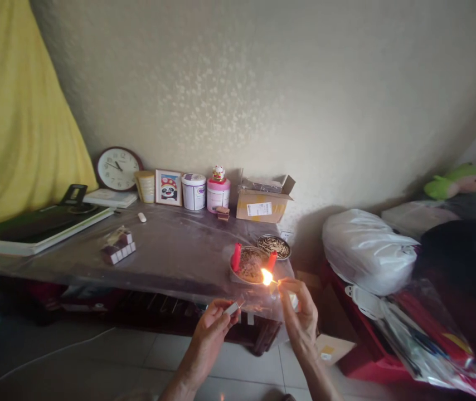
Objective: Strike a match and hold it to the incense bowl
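My right hand (300, 314) pinches a burning match (272, 280), its flame just in front of the right red candle (271, 260). My left hand (215, 326) is closed around a small matchbox (233, 307) held level below the table's front edge. Two red candles, the left one (236, 256) upright, stand in a round dish of brownish ash (249, 266) near the table's front right corner. A smaller metal dish (273, 245) of pale sticks sits just behind it.
The low table (179, 250) is covered with clear plastic. On it are stacked matchboxes (119, 249), a clock (118, 168), a framed picture (168, 187), jars (193, 191), a cardboard box (263, 203) and a flat scale (37, 225). Bags (365, 250) and boxes crowd the right.
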### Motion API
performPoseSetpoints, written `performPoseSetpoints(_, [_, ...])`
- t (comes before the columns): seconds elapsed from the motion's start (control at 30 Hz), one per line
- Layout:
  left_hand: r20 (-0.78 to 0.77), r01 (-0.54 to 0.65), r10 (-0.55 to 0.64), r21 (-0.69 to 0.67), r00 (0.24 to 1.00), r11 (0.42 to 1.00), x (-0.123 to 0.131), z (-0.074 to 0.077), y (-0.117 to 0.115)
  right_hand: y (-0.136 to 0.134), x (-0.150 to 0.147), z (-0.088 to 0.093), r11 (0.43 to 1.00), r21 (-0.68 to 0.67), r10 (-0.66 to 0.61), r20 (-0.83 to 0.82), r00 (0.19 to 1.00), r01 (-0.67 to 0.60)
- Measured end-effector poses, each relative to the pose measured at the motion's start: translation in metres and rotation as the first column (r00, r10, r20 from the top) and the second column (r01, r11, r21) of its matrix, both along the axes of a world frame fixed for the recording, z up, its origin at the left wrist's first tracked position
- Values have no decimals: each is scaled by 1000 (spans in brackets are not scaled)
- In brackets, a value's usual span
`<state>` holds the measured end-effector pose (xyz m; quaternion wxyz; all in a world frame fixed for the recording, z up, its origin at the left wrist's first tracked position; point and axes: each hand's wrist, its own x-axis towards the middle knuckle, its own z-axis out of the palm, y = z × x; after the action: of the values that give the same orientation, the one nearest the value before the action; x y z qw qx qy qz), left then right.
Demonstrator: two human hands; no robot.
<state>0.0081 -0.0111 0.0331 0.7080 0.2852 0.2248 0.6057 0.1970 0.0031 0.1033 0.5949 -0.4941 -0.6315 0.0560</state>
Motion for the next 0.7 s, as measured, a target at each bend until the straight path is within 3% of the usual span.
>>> performPoseSetpoints(0.2, [-23, 1, -1, -30, 1000, 1000, 1, 1, 1, 9, 15, 48, 984, 66, -151, -159, 976, 163])
performPoseSetpoints(0.33, [-47, -5, 2, -54, 999, 999, 2, 5, 1, 20, 19, 70, 972, 124, -168, -217, 962, 197])
performPoseSetpoints(0.43, [-48, -4, 1, -63, 999, 998, 2, 1, 3, 31, 19, 69, 977, 133, -130, -252, 959, 167])
performPoseSetpoints(0.7, [-62, 24, -30, -96, 998, 995, -1, -5, 4, 44, 19, 38, 1000, 26, -6, -389, 921, 17])
